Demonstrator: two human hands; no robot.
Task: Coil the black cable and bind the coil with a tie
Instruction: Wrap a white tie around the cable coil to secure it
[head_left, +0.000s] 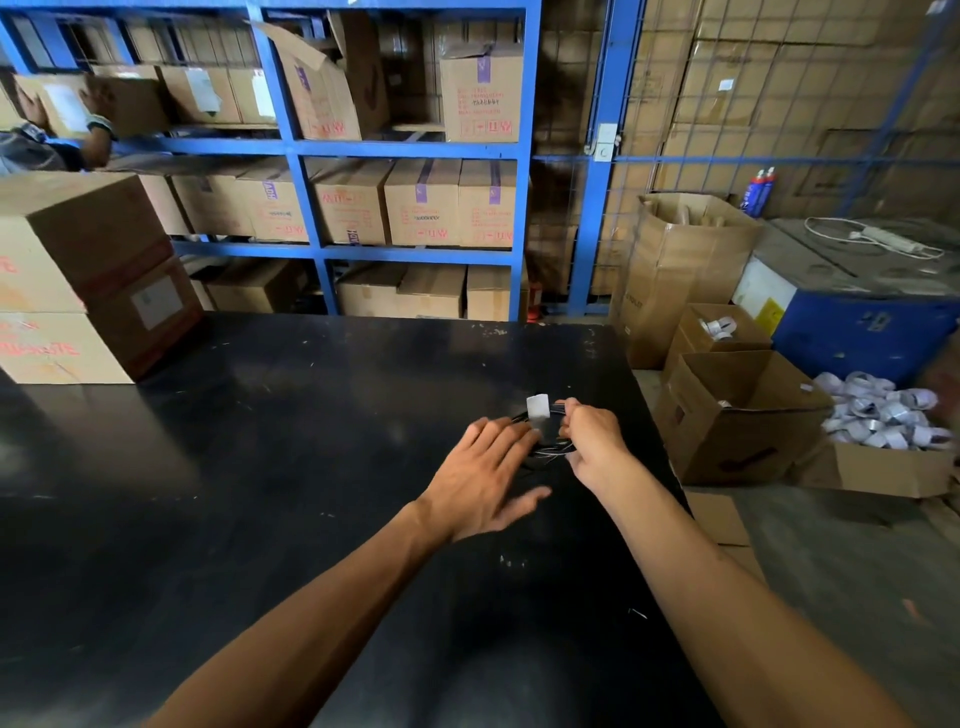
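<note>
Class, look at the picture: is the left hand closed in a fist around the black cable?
No. The left hand lies flat with fingers spread over the black cable, while the right hand pinches it.

Most of the thin black cable coil (545, 446) lay hidden under the left hand (485, 475) and behind the right hand (592, 441). Whether a tie bound it was too small to tell. The small white rectangular connector (538, 406) was blurred. Both forearms ran off the bottom edge.
</note>
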